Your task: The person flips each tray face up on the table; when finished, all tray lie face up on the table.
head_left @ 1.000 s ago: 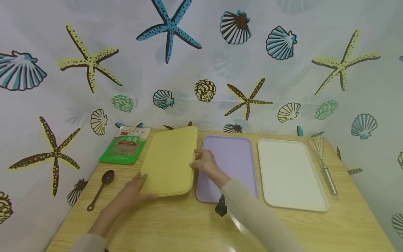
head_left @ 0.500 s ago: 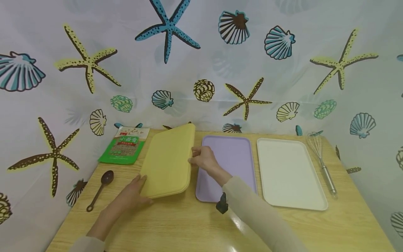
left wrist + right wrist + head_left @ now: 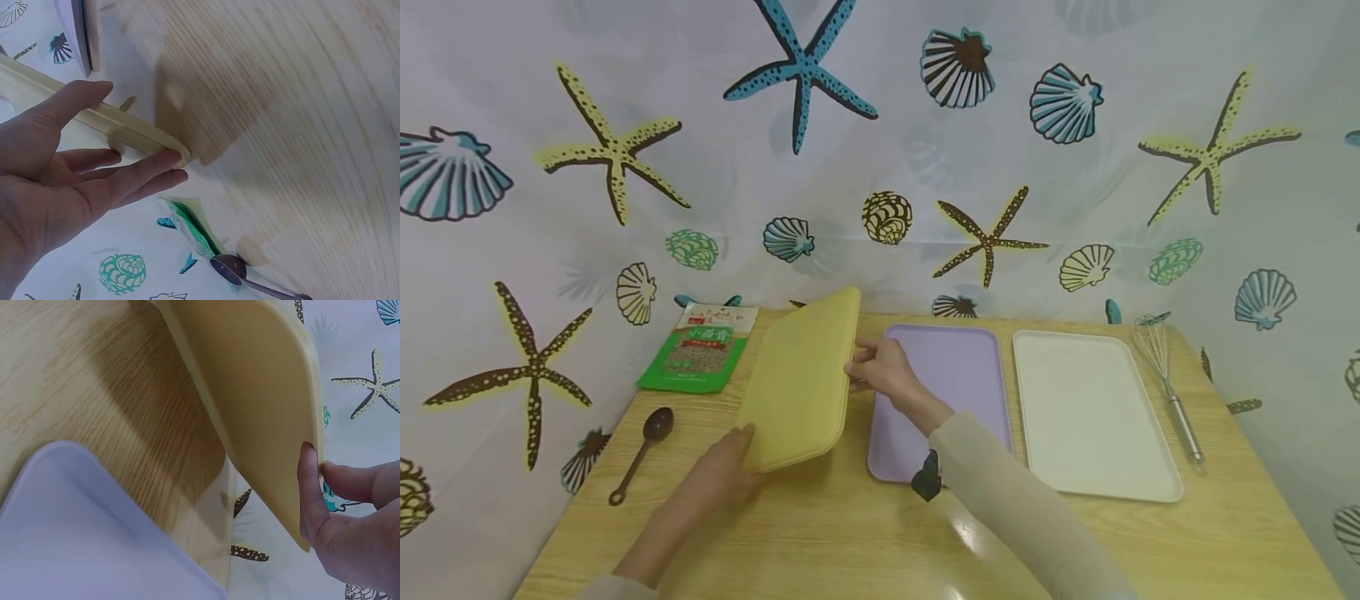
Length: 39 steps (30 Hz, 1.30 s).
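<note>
A yellow tray (image 3: 801, 379) stands tilted above the table, its right side raised higher than its left. My right hand (image 3: 891, 375) pinches the raised right edge; in the right wrist view the thumb and fingers (image 3: 310, 494) lie on opposite faces of the rim. At the lower left corner my left hand (image 3: 718, 467) holds the tray. The left wrist view shows its thumb (image 3: 84, 97) on one side of the tray edge and the other fingers on the opposite side. Just right of the yellow tray, a purple tray (image 3: 951, 375) lies flat, partly covered by my right forearm.
A white tray (image 3: 1093, 417) lies farther right, with a whisk (image 3: 1176, 400) beside it. On the left are a green and white packet (image 3: 700, 346) and a dark brown spoon (image 3: 651, 442). A patterned curtain (image 3: 842, 175) closes off the back and sides of the wooden table (image 3: 820, 533).
The yellow tray's right side has risen and swung left, so the tray is steeper. My right hand has moved slightly up and left with it. The other trays stay put.
</note>
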Each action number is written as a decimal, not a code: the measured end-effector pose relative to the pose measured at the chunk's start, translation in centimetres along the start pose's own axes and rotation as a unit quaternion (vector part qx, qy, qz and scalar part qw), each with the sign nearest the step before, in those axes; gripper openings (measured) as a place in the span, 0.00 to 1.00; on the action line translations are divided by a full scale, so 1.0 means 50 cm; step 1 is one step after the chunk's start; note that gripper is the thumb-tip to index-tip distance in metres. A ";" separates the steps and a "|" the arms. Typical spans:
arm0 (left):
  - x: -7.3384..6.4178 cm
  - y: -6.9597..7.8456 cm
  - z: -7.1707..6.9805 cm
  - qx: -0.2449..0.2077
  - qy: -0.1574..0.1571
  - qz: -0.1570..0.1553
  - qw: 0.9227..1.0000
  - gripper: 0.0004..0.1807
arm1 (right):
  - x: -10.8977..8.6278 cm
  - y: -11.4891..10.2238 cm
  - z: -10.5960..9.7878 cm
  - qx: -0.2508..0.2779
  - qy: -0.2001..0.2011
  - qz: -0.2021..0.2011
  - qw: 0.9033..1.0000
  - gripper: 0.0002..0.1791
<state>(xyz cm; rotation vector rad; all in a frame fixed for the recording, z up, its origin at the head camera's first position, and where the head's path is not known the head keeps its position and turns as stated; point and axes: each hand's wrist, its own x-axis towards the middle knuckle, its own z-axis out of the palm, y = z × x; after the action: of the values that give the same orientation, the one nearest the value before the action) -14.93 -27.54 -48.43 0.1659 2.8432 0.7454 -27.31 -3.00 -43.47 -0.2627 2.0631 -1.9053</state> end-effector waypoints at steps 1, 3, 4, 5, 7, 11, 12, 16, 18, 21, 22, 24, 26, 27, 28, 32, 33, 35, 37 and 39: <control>-0.002 0.003 0.000 -0.003 0.002 0.000 1.000 0.44 | -0.001 -0.004 0.001 0.000 -0.002 -0.006 1.000 0.31; -0.004 0.010 0.000 -0.006 0.006 0.000 1.000 0.43 | -0.004 -0.013 0.003 0.002 -0.002 -0.008 1.000 0.31; -0.006 0.013 0.000 -0.008 0.008 0.000 1.000 0.43 | -0.006 -0.017 0.005 0.002 -0.002 -0.009 1.000 0.31; -0.007 0.017 0.000 -0.011 0.010 0.001 1.000 0.43 | -0.007 -0.021 0.006 0.001 -0.003 -0.008 1.000 0.31; -0.011 0.026 -0.001 -0.014 0.014 0.004 1.000 0.42 | -0.007 -0.028 0.008 0.003 -0.005 -0.008 1.000 0.31; -0.018 0.045 -0.004 -0.030 0.020 0.011 0.999 0.40 | -0.007 -0.041 0.007 0.010 -0.009 -0.002 1.000 0.33; -0.018 0.048 -0.004 -0.032 0.021 0.010 0.999 0.40 | -0.012 -0.049 0.007 0.011 -0.012 -0.002 1.000 0.32; -0.022 0.063 -0.003 -0.027 0.031 0.013 0.999 0.38 | -0.008 -0.052 0.010 0.018 -0.013 0.000 1.000 0.33; -0.026 0.071 -0.004 -0.022 0.043 0.020 0.999 0.38 | -0.007 -0.051 0.014 0.024 -0.011 -0.003 1.000 0.33; -0.034 0.089 -0.006 -0.020 0.067 0.038 0.997 0.37 | -0.002 -0.048 0.018 0.034 -0.008 -0.004 0.999 0.33; -0.036 0.096 -0.007 -0.022 0.076 0.044 0.996 0.37 | -0.003 -0.051 0.020 0.037 -0.008 -0.003 0.999 0.33; -0.039 0.111 -0.008 -0.029 0.096 0.054 0.994 0.37 | -0.006 -0.056 0.022 0.044 -0.007 -0.004 0.999 0.34; -0.041 0.127 -0.009 -0.029 0.118 0.067 0.990 0.37 | -0.009 -0.063 0.024 0.055 -0.007 -0.005 0.998 0.34; -0.041 0.135 -0.010 -0.026 0.128 0.073 0.989 0.37 | -0.010 -0.066 0.025 0.060 -0.007 -0.007 0.998 0.34; -0.042 0.144 -0.012 -0.021 0.140 0.082 0.987 0.37 | -0.011 -0.069 0.026 0.065 -0.008 -0.009 0.998 0.34; -0.048 0.178 -0.022 -0.006 0.173 0.104 0.979 0.39 | -0.014 -0.080 0.029 0.072 -0.008 -0.017 0.997 0.33; -0.050 0.185 -0.025 -0.005 0.177 0.107 0.978 0.40 | -0.015 -0.083 0.030 0.072 -0.009 -0.020 0.997 0.33; -0.053 0.199 -0.030 -0.006 0.184 0.111 0.977 0.42 | -0.017 -0.089 0.031 0.070 -0.007 -0.024 0.997 0.33; -0.056 0.209 -0.034 -0.007 0.186 0.111 0.976 0.45 | -0.020 -0.094 0.031 0.069 -0.007 -0.026 0.997 0.33; -0.058 0.217 -0.038 -0.009 0.185 0.114 0.976 0.48 | -0.022 -0.097 0.031 0.069 -0.004 -0.027 0.997 0.32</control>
<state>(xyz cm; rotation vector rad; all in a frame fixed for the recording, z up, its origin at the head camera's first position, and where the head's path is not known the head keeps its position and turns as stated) -11.89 -19.50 -40.96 0.3963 3.2040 0.9337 -26.15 -4.53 -38.62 -0.2947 1.9267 -2.0637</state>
